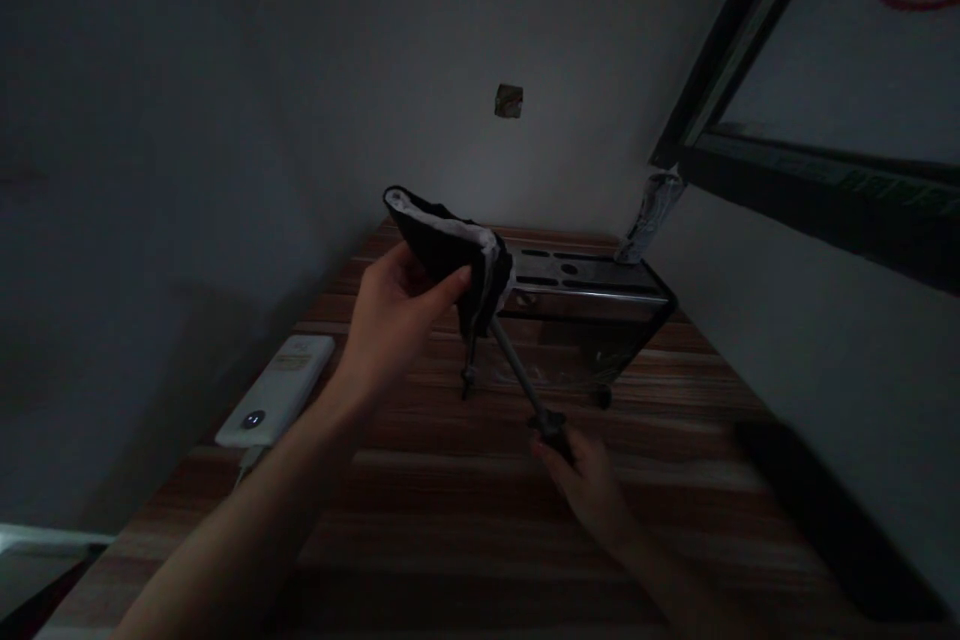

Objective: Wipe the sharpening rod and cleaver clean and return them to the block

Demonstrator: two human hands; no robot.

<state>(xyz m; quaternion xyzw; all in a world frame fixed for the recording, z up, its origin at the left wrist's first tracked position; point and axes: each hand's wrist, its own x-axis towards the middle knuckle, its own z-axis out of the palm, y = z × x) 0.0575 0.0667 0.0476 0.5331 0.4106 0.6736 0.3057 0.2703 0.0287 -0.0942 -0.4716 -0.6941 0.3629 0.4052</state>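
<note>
My left hand [397, 305] pinches a folded black cloth [442, 245] with a white fluffy edge, raised above the table. My right hand [585, 480] is closed around the black handle of a honing steel [517, 360], a grey rod with a guard. The rod slants up to the left, and its tip is hidden at the cloth. I cannot tell whether the cloth is wrapped around the tip or only in front of it. Behind them stands a knife holder [592, 305] with a slotted metal top, partly covered by the cloth.
A white power bank [281, 390] with a cable lies at the left on the striped wooden table [450, 520]. A plastic-wrapped item [649, 217] leans up from the holder's right end. At the right is a long black object [832, 520]. Walls [337, 70] rise behind and beside the table.
</note>
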